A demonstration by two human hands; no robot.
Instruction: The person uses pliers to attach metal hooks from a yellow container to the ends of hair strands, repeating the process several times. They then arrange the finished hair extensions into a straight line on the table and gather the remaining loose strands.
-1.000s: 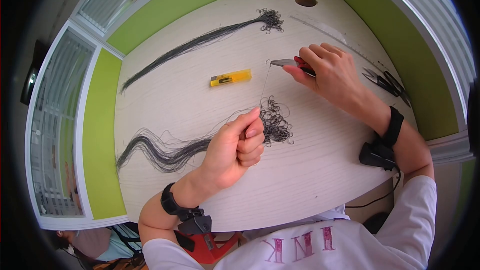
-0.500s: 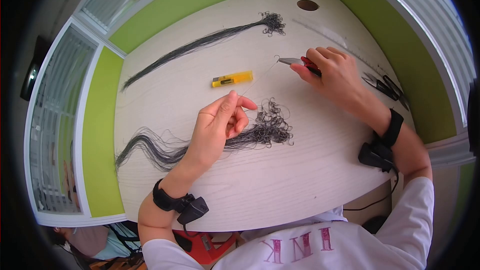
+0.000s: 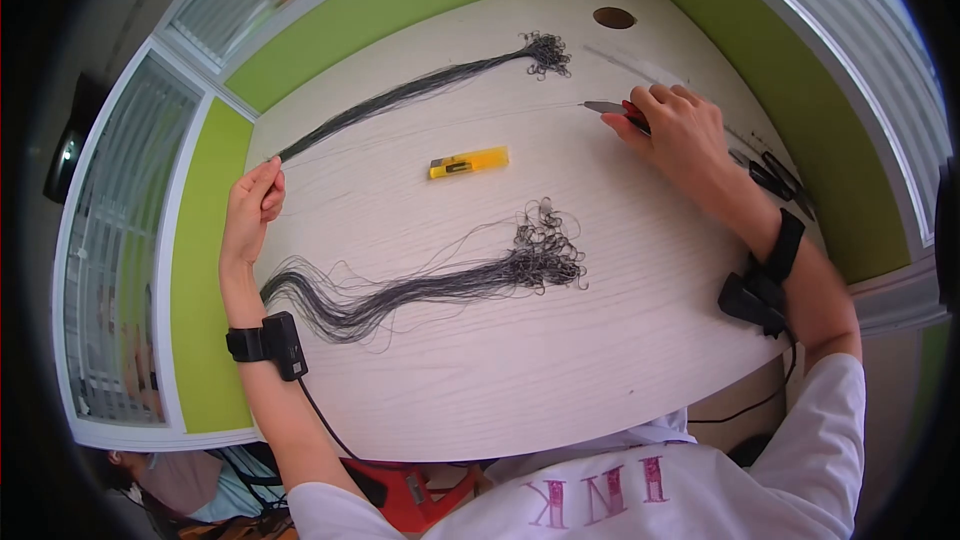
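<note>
My right hand [image 3: 680,130] is closed around red-handled pliers [image 3: 603,107], their grey jaws pointing left above the table. From the jaw tips a thin line [image 3: 450,113] runs faintly across to my left hand [image 3: 255,205]. That hand is pinched shut on the line at the table's left side, beside the tail of the far bundle of dark strands [image 3: 400,98]. Nearer to me lies a second, wavy bundle of strands [image 3: 400,302], with hook-shaped curled ends at its right. Between the bundles rests a yellow lighter-shaped object [image 3: 468,162].
Black-handled scissors [image 3: 775,180] lie by the right partition. A clear ruler [image 3: 640,70] stretches along the back right, near a round hole [image 3: 615,18] in the tabletop. Green partitions [image 3: 440,15] border the table. A person [image 3: 190,480] is partly visible at lower left.
My left hand has moved far left and slightly up, away from the wavy bundle, drawing the line out long. The pliers have shifted slightly right and up.
</note>
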